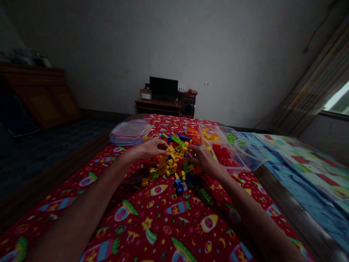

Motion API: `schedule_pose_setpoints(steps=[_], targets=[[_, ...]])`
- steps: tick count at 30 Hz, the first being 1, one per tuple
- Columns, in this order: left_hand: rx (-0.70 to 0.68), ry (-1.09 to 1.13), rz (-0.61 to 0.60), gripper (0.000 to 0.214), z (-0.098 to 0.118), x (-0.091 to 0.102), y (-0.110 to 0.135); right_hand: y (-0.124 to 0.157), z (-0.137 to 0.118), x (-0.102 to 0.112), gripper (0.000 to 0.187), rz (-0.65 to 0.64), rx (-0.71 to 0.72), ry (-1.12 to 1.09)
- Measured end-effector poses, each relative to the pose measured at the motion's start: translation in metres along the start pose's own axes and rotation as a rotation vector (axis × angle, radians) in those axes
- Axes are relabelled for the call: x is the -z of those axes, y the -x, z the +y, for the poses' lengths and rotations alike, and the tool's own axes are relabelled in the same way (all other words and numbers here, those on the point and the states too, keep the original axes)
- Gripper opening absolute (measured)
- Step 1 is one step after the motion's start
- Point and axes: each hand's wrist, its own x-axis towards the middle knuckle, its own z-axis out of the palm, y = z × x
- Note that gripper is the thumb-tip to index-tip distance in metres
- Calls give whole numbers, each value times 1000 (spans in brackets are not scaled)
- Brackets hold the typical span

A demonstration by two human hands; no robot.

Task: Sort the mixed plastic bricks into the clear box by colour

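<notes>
A mixed heap of plastic building blocks (178, 154) in yellow, green, blue, red and orange lies on a red patterned cloth (163, 225). My left hand (153, 147) reaches over the heap's left side, its thumb and fingers closed at a yellow building block (170, 150). On the opposite side, my right hand (202, 157) is curled at the heap; what its fingertips hold, if anything, is hard to make out. A small blue block (179, 188) and a green block (205, 197) lie at the near edge.
Right of the heap stand clear plastic containers (237, 162), with red blocks (222, 154), yellow blocks (210, 136) and green blocks (231, 138) in separate ones. Stacked lids (131, 131) lie at the left. A bed (308, 171) borders the table's right side.
</notes>
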Motion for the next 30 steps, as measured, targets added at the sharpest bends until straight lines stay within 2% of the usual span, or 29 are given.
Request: schedule_pose_setpoints(steps=[6,9,16,22,30], targets=[[5,446,17,43,19,-17,5,-8,-13,-6,34,-56,-274,-663],[31,523,24,51,21,-31,4,-8,-16,-9,38,-63,-326,-790],[60,584,63,53,19,-45,0,-11,-9,-18,32,-21,-307,-700],[30,467,100,52,13,-48,-7,-11,-7,-18,31,68,-283,-525],[-33,404,158,51,0,-54,-20,-11,-8,-12,32,128,-221,-503]])
